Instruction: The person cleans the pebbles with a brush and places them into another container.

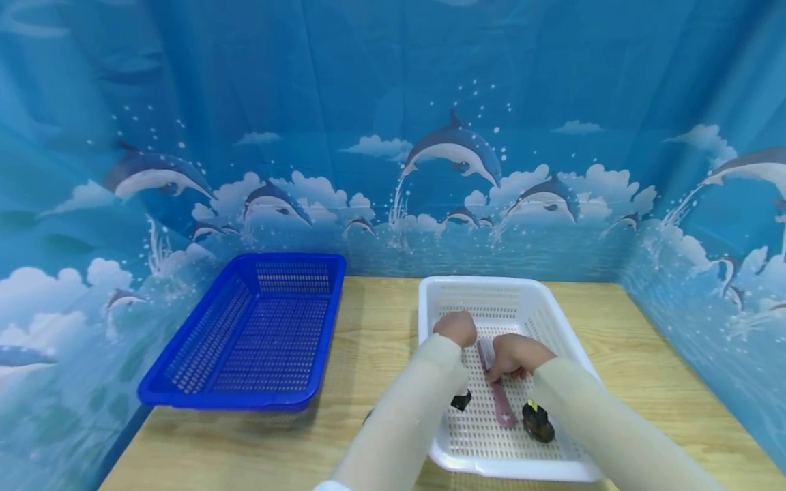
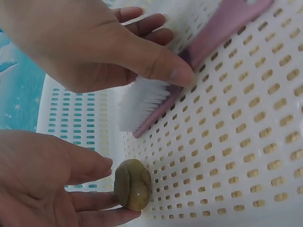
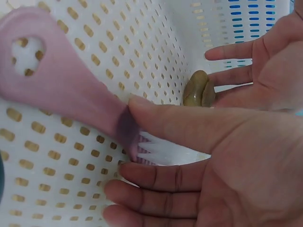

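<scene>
A pink brush (image 1: 503,402) with white bristles lies on the floor of a white perforated basket (image 1: 430,307). My right hand (image 1: 518,354) reaches down over its neck. In the right wrist view, the thumb touches the neck while the other fingers extend past the bristles (image 3: 163,151). Further in, my left hand (image 1: 456,329) is low beside an olive-brown, creased, stone-like lump (image 2: 133,184) near the basket wall. Its straight fingertips meet the lump, and the thumb stays a little apart. The left arm hides this lump in the head view.
A blue perforated basket (image 1: 242,399) stands to the left on the wooden table (image 1: 362,341). Near the brush handle, a dark object with a yellow tip (image 1: 537,421) sits inside the white basket. Behind the table hangs a dolphin-print curtain (image 1: 344,102).
</scene>
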`<state>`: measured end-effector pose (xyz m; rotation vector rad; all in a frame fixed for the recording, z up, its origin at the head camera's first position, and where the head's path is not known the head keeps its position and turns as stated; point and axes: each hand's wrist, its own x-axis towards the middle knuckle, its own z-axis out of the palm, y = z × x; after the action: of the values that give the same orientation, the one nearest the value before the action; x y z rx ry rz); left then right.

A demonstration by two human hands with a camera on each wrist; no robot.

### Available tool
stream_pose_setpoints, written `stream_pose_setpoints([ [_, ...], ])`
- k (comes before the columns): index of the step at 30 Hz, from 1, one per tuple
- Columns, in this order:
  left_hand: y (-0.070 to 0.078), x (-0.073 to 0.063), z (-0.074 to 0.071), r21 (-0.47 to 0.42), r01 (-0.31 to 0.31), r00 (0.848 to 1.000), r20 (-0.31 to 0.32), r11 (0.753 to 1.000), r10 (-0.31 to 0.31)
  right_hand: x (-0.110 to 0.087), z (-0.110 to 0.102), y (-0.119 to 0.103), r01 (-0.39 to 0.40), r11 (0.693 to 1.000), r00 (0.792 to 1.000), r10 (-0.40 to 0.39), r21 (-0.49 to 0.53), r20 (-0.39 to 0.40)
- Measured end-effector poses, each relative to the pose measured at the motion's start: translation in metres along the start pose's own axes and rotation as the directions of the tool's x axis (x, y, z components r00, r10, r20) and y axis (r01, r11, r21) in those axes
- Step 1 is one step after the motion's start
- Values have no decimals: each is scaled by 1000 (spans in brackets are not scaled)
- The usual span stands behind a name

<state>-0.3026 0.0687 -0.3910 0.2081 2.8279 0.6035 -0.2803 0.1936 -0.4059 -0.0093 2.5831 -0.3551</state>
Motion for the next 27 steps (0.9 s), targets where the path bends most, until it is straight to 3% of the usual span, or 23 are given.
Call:
stream_pose_setpoints([
  [3, 0, 1, 2, 89, -16, 1000, -25, 996, 19, 1, -1, 2, 5, 1000, 1000, -5, 9, 5],
  [11, 2, -2, 4, 166, -16, 996, -81, 986, 30, 0, -5, 6, 7, 998, 1000, -8, 59, 26],
  [14, 3, -4, 4, 183, -8, 996, -83, 983, 23, 1, -5, 8, -10, 997, 999, 6, 80, 45],
  [19, 2, 6, 12, 197, 21, 997, -79, 980, -6, 3, -5, 8, -44, 996, 997, 39, 81, 60],
  [23, 1, 16, 19, 183, 38, 997, -74, 982, -24, 5, -2, 7, -52, 996, 998, 49, 77, 42],
  [27, 2, 16, 20, 184, 45, 997, -64, 982, -34, 5, 2, 6, -60, 996, 998, 60, 62, 13],
])
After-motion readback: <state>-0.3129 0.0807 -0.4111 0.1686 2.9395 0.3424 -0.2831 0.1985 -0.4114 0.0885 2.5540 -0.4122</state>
